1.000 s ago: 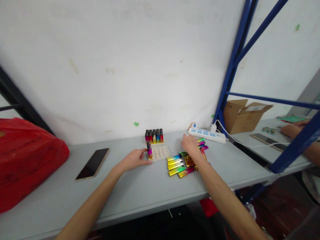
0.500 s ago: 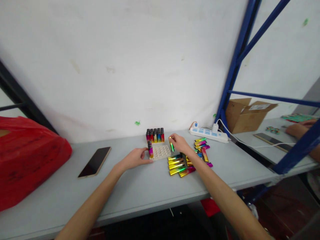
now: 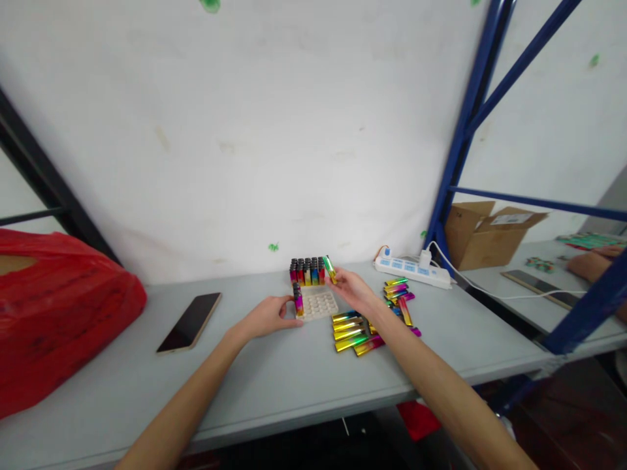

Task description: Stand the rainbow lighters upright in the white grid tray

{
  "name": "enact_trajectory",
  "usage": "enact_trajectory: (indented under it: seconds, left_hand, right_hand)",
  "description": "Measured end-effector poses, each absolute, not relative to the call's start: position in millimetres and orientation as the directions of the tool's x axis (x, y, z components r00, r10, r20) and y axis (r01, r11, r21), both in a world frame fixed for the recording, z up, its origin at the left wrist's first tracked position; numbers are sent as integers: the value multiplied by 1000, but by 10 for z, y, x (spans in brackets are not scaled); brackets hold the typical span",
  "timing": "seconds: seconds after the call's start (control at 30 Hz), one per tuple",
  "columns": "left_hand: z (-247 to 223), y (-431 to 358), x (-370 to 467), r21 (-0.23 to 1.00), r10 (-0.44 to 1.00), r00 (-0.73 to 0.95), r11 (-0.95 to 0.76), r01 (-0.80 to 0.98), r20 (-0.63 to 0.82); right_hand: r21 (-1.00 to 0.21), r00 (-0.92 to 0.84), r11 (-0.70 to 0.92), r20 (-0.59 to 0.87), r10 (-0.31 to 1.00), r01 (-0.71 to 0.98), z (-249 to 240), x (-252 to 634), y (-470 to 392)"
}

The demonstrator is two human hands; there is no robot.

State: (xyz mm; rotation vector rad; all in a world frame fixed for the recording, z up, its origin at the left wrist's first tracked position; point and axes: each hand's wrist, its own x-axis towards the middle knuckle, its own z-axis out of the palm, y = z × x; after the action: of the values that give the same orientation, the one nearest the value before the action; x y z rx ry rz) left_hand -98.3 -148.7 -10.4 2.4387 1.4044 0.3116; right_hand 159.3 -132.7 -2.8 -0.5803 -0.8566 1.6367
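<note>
My right hand (image 3: 350,287) pinches a shiny green-and-yellow lighter (image 3: 330,269), tilted and raised above the back right of a pale tray (image 3: 321,305) with rows of round holes. My left hand (image 3: 272,314) is curled at the tray's left edge, its thumb along the front corner and a finger against the upright lighters (image 3: 298,301) there. These have black tops and purple-to-yellow bodies. Directly behind the tray stands a block of several upright lighters (image 3: 307,273) in mixed colours. A loose pile of metallic lighters (image 3: 350,331) lies to the right, partly hidden under my right forearm.
A phone (image 3: 190,323) lies on the grey table (image 3: 264,385) at left, beside a red plastic bag (image 3: 63,313). A white power strip (image 3: 414,271) with a cable sits at back right. Beyond the blue rack post (image 3: 453,147) are a cardboard box (image 3: 484,235) and another person's hand (image 3: 590,264).
My right hand has lifted the lighter and turned it, carrying it from right of the tray to above its back right. My left hand keeps its place at the tray. The view has shifted slightly.
</note>
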Motion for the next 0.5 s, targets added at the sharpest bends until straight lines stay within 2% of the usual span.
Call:
enact_trajectory:
  seconds: [0.13,0.33,0.5]
  left_hand:
    - [-108,-1484,-985,379,867,498,-471,796,31]
    - [-108,-1479,-986,395,862,506,-474,787,28]
    - [-97,-1494,-975,391,864,503,-468,792,17]
  right_hand:
    - [-793,-277,-105,83,957,-601,-60,1562,-1332]
    - [-903,-292,-112,16,956,-414,-41,1477,-1456]
    - [-944,-322,-62,48,946,-323,-48,1388,-1512]
